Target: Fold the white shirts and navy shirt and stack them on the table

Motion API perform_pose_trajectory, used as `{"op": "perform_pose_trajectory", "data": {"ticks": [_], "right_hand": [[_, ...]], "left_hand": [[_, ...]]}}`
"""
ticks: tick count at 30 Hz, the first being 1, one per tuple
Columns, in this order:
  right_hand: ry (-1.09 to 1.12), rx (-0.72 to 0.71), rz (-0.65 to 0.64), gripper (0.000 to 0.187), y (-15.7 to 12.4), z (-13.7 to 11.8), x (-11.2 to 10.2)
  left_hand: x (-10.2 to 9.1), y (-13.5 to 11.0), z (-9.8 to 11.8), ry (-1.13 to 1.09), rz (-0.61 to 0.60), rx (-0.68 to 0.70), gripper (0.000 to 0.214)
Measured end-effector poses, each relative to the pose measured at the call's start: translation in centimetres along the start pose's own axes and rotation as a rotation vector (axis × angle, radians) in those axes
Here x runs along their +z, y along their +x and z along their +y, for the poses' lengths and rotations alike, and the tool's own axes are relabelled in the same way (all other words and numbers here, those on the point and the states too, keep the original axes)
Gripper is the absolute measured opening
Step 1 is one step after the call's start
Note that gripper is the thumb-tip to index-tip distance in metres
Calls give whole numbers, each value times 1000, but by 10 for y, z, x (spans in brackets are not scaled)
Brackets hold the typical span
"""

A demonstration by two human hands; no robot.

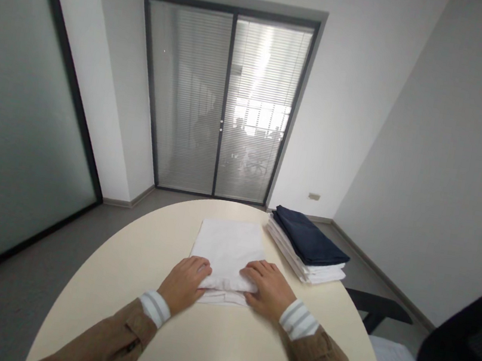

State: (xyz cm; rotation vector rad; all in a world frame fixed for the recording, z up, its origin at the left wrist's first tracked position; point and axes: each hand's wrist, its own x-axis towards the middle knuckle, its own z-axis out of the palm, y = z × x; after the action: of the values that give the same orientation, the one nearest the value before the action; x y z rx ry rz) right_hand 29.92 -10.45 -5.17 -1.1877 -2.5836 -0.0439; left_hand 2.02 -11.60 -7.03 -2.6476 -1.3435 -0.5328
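A folded white cloth [228, 246] lies flat on the round cream table [127, 272], reaching away from me. My left hand [184, 283] rests on its near left corner, fingers curled over the folded edge. My right hand [266, 289] presses on the near right corner, fingers bent and laid across the fabric. Both hands grip the cloth's near edge, where a thin fold sticks out below them. Brown sleeves with striped white cuffs cover my wrists.
A stack of folded cloths [306, 246], dark navy on top of white ones, sits at the table's right rim. A black chair [465, 347] stands at right. Glass sliding doors with blinds [223, 102] face me across grey floor.
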Motion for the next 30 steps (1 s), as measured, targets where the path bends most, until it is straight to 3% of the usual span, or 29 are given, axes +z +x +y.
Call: {"op": "perform_pose_trajectory", "data": {"ticks": [3, 7, 17, 21, 30], "right_hand": [[-17, 47, -48, 33, 2, -8, 6], [-43, 61, -112, 27, 4, -14, 7], [13, -89, -186, 41, 1, -14, 0], [21, -122, -217, 42, 0, -16, 0], [75, -81, -245, 28, -3, -27, -7]], "left_hand": [[4, -1, 1, 40, -60, 45, 21], [7, -2, 1, 106, -50, 179, 10], [5, -5, 1, 133, -64, 354, 2], [5, -3, 3, 175, -103, 431, 10], [-19, -10, 15, -38, -142, 342, 26]]}}
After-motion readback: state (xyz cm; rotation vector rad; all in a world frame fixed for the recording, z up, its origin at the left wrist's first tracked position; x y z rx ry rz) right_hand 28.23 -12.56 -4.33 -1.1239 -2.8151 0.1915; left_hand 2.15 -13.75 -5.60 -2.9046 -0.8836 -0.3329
